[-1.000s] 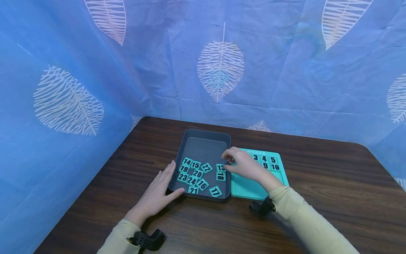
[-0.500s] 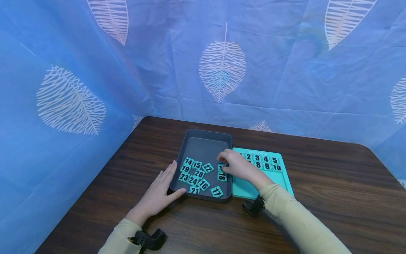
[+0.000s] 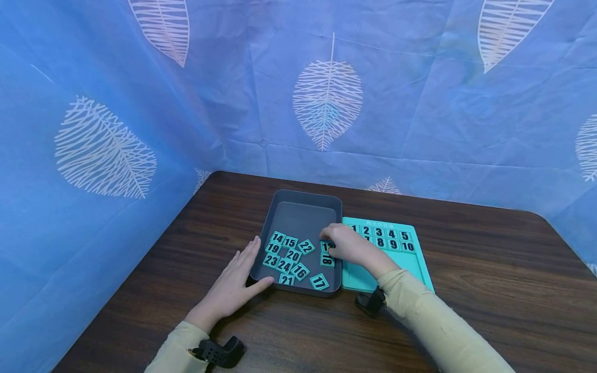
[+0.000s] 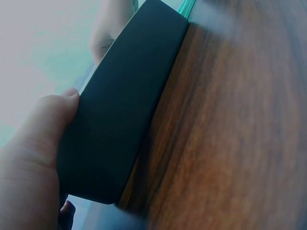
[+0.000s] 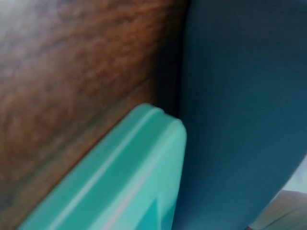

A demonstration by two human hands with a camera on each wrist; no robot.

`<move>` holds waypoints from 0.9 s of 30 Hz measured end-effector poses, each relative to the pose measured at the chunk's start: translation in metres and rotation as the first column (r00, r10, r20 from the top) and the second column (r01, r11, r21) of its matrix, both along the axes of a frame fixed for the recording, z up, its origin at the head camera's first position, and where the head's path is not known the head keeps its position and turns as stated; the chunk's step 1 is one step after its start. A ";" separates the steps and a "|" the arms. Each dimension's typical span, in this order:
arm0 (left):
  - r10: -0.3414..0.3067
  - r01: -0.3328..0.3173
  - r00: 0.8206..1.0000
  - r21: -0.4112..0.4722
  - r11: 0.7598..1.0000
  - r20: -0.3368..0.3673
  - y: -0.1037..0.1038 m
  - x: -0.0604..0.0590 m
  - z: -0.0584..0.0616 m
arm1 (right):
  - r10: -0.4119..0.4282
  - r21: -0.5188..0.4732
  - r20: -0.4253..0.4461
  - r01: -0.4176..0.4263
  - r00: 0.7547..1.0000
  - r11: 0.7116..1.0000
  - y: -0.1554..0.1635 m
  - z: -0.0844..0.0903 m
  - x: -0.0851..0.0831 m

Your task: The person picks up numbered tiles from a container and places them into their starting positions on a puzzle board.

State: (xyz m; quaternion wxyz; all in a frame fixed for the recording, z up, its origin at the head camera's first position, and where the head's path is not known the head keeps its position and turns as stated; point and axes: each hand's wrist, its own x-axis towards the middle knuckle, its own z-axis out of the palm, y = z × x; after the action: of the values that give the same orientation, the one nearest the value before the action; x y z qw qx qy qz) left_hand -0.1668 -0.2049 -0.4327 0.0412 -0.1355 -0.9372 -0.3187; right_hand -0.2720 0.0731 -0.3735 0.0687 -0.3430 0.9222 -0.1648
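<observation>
A dark grey tray (image 3: 303,215) holds several loose turquoise number tiles, with 14, 22 and 17 among them. My right hand (image 3: 352,246) reaches over its right rim, thumb and fingers curled at the tile marked 13 (image 3: 325,247), partly hiding it. Just below that lies the tile marked 18 (image 3: 327,259). My left hand (image 3: 230,285) rests along the tray's near left corner, fingers straight and thumb spread. In the left wrist view, the thumb (image 4: 48,117) touches the rim of the tray's dark wall (image 4: 120,105). The right wrist view shows no tile.
Against the tray's right side lies a turquoise number board (image 3: 361,280), with tiles in its top two rows and a bare lower part. Both sit on a dark wooden table (image 3: 489,274). A blue cloth (image 3: 406,129) with white leaf prints hangs behind and to the left.
My right hand has shifted left from the tray's right edge and come down over the 13 tile, uncovering more of the board's tiles. My left hand has stayed in place.
</observation>
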 end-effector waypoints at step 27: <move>0.014 -0.014 1.000 -0.007 1.000 0.015 0.001 0.000 0.000 | -0.023 -0.128 -0.116 0.008 0.993 0.992 0.022 0.026 0.001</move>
State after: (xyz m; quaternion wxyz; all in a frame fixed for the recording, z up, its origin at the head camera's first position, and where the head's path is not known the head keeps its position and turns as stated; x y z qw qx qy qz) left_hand -0.1665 -0.2042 -0.4327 0.0357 -0.1264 -0.9396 -0.3160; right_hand -0.2711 0.0951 -0.3473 -0.0092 -0.3485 0.9149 -0.2036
